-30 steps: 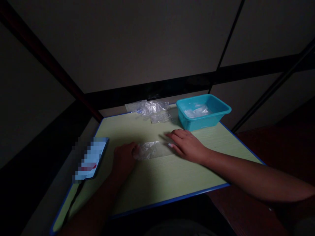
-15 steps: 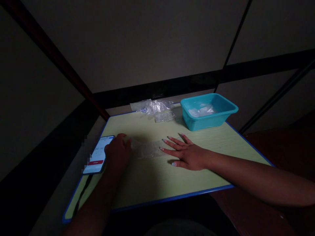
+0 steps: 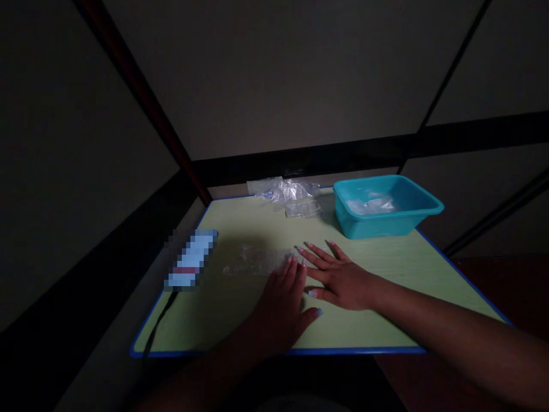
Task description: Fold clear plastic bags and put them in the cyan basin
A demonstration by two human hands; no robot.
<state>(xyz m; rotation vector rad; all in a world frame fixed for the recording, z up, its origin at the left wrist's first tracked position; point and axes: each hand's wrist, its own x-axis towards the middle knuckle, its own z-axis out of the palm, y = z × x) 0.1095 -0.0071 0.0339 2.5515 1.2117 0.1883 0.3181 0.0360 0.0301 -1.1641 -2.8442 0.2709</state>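
A clear plastic bag (image 3: 257, 260) lies flat across the middle of the yellow-green table (image 3: 240, 315). My left hand (image 3: 281, 306) rests on the bag's right part, palm down, fingers extended and thumb apart. Right beside it, my right hand (image 3: 343, 280) is spread flat at the bag's right end, its fingers apart. The fingertips of the two hands are close together. Neither hand grips anything.
At the back right stands a turquoise basin (image 3: 373, 226) with clear plastic (image 3: 375, 204) inside. Crumpled clear bags (image 3: 291, 191) lie at the back edge. A phone (image 3: 192, 260), blurred by pixelation, lies at the left edge with a black strap (image 3: 159, 320). A wall rises behind.
My left hand has moved right from beside the phone onto the bag, next to my right hand. My right hand stays spread on the table. The view has shifted slightly left.
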